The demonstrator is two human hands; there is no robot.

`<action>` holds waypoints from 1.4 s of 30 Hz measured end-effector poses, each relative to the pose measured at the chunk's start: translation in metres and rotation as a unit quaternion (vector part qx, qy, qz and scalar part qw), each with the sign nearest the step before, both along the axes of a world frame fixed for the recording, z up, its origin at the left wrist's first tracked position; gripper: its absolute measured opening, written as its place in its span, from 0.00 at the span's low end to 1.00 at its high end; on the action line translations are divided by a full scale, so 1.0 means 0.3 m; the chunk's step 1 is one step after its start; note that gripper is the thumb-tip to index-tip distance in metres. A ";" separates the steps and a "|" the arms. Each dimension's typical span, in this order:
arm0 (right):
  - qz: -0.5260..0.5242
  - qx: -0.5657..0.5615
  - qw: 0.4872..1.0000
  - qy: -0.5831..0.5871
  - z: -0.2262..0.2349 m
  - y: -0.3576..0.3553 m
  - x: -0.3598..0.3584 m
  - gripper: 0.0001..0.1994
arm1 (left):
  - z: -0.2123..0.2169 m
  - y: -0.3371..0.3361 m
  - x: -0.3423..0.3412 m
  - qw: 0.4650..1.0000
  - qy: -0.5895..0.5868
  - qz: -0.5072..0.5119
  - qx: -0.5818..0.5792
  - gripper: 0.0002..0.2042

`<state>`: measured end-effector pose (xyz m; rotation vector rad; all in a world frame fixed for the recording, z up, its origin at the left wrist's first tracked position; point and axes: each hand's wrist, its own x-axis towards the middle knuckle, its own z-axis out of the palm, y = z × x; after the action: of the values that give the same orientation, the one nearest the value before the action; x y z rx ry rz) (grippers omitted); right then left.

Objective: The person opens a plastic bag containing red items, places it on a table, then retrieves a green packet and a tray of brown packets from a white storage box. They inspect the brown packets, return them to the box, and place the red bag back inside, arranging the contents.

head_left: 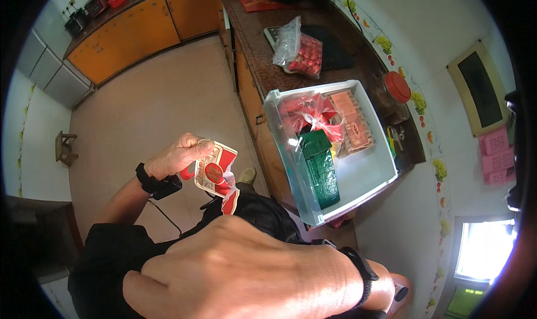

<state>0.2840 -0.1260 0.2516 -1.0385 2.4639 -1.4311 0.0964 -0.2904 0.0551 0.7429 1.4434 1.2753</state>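
My left hand [182, 154] is closed, with the thumb pressed on the upper edge of a red and cream printed packet [214, 172]. The packet hangs over the floor, left of the counter, and its lower part looks creased or folded. A small red part shows below my fingers; I cannot tell whether it belongs to the packet. Very near the camera, the back of my right hand [224, 268] fills the lower middle. Its fingers are turned down out of sight, so whatever they may hold is hidden.
A white, clear-fronted drawer bin [366, 179] sits on the counter edge, holding a green packet [321, 171], a red plastic bag [316, 115] and pink-labelled packs [353, 120]. Behind it are a bag of red-wrapped pieces [306, 56] and a red-lidded jar [396, 88]. A small stool [66, 147] stands left.
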 end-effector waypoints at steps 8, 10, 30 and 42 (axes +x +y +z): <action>-0.010 -0.208 0.978 -0.022 -0.129 0.060 0.039 0.07 | -0.027 -0.044 -0.026 0.999 0.026 -0.002 -0.019 0.22; 0.059 -0.194 0.978 -0.044 -0.148 0.078 0.066 0.11 | -0.034 -0.049 -0.032 1.000 0.030 -0.008 0.003 0.23; -0.552 0.026 0.821 -0.140 -0.264 0.119 0.418 0.35 | 0.141 0.241 0.193 0.979 -0.136 -0.019 0.149 0.23; -0.605 -0.027 0.787 -0.118 -0.481 0.132 0.462 0.12 | 0.135 0.387 0.391 0.967 0.131 -0.170 0.139 0.22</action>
<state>0.4225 -0.0864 0.1075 0.9632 2.8901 -1.6285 0.2136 -0.1742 0.0957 1.3298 1.2797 1.1499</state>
